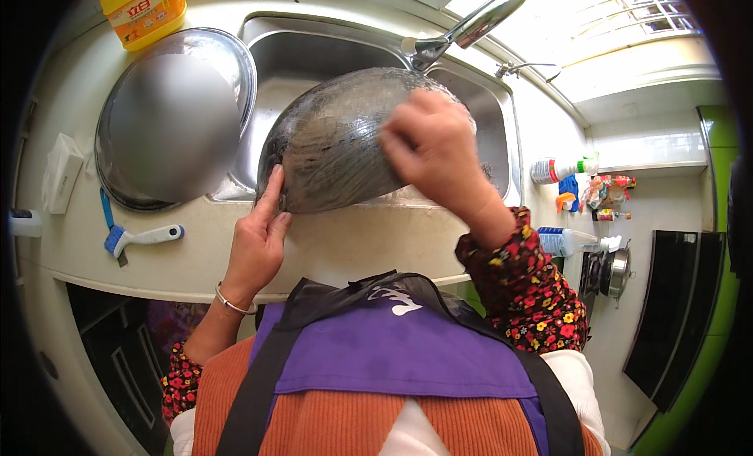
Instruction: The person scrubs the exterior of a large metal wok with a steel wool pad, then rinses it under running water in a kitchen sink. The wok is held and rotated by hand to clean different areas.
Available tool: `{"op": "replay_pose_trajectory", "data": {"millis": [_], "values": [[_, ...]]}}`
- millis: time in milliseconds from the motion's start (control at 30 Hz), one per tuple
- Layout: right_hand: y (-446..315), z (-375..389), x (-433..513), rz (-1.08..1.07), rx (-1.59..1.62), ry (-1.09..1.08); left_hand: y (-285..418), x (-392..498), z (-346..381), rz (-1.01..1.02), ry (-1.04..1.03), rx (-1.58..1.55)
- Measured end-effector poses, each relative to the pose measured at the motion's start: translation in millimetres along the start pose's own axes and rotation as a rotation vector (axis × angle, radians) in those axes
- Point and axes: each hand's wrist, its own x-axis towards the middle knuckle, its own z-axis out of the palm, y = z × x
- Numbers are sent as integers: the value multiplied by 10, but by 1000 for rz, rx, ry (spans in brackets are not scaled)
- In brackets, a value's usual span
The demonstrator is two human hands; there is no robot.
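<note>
A large dark metal wok (pixel 335 144) lies tilted over the sink, its rounded outer side turned up, wet and streaked with grime. My left hand (pixel 259 244) grips its rim at the near left, fingers laid over the outside. My right hand (pixel 432 144) is curled against the upper right of the wok's outer side and slightly blurred. Whether something is inside those curled fingers is hidden. Beneath the wok is a stainless steel double-bowl sink (pixel 294 56), partly covered by it.
A chrome faucet (pixel 470 26) overhangs the sink. Left of it lies a round metal lid or pan (pixel 226 53), partly blurred out. A blue-and-white brush (pixel 147 235), tissue pack (pixel 62 173) and yellow detergent jug (pixel 144 14) are nearby. Spray bottles (pixel 556 170) stand at right.
</note>
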Motion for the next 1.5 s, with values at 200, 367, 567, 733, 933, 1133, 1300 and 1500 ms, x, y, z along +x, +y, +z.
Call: {"op": "replay_pose_trajectory", "data": {"millis": [200,367,567,733,933,1133,1300,1500], "values": [[189,-178,93,147,80,-108,12,-18,3,-55,-29,-40],[208,-314,131,465,207,-257,36,-44,-5,10,-9,12],[81,-192,154,17,171,-281,43,-39,-19,-144,-40,-12],[279,-237,227,353,271,-276,34,-47,-9,-58,-38,-2],[204,-167,296,108,223,-329,61,-53,-12,-16,-43,21],[237,-179,261,35,176,-339,52,-78,-11,-26,-38,12],[241,-171,218,236,160,-201,65,-76,-24,-82,-72,24],[212,-164,202,36,123,-282,72,-76,-15,-42,-52,4]]}}
